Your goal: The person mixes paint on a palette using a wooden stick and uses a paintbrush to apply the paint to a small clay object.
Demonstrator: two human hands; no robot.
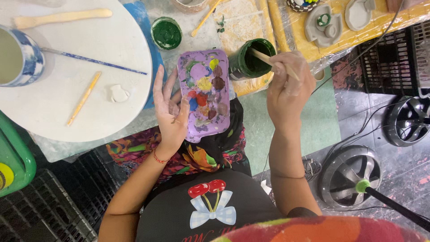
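The right hand (pixel 286 87) pinches a thin wooden stick (pixel 268 59) between thumb and fingers, and the far end of the stick dips into the open green paint jar (pixel 251 58), which stands just beyond and a little to the left of this hand, touching the upper right corner of the purple palette (pixel 205 94). The stick's long axis runs slanted, from the fist up and to the left into the mouth of the jar, so the right hand is clearly the nearer one to the jar. The left hand (pixel 170 107) is open with the fingers spread and slightly curled, and it supports the left edge of the palette; I cannot tell if the thumb grips under it. The palette lies with its long side pointing away from the body, between the two hands, above the lap. Counting: there is one palette with many colour spots, one open jar and one green lid (pixel 166 33) lying apart to the upper left. On the round white board (pixel 107 112) I count one blue brush (pixel 96 61), one small yellow stick (pixel 84 97), one wooden spatula (pixel 60 18), one small white clay piece (pixel 118 93), and one blue-and-white cup (pixel 20 56) at its left edge
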